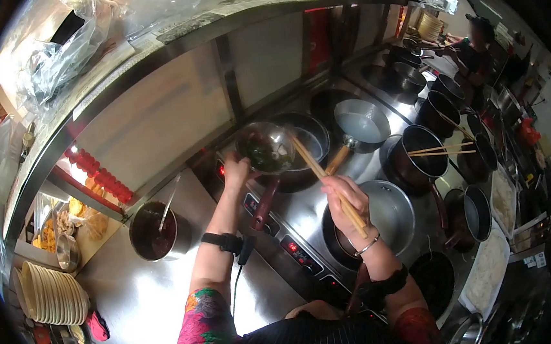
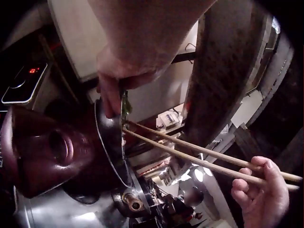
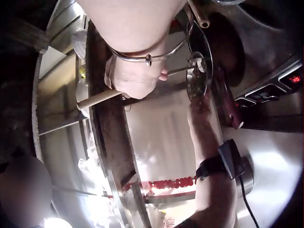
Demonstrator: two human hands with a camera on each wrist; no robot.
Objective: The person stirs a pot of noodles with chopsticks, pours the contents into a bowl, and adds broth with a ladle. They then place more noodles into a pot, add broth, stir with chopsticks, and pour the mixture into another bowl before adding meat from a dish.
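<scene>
The left hand (image 1: pixel 238 168) grips the rim of a metal bowl (image 1: pixel 264 148) that holds green leaves and pale pieces, tilted above a dark pan (image 1: pixel 305 137). In the left wrist view, the left hand's fingers (image 2: pixel 110 97) pinch the bowl's edge. Long wooden chopsticks (image 1: pixel 308 156) are held in the right hand (image 1: pixel 347 200), their tips at the bowl. The left wrist view shows the right hand (image 2: pixel 262 192) with thumb and fingers around both chopsticks. Seen from the right wrist, the chopstick tips meet pale food (image 3: pixel 197 62) in the bowl.
A pan with a wooden handle (image 1: pixel 361 124) and a wide steel pan (image 1: pixel 389 218) stand on the cooktop. Several dark pots (image 1: pixel 424 150) line the right side. A pot of dark sauce (image 1: pixel 157 232) and stacked plates (image 1: pixel 55 294) are at left. Another person (image 1: pixel 476 43) stands far right.
</scene>
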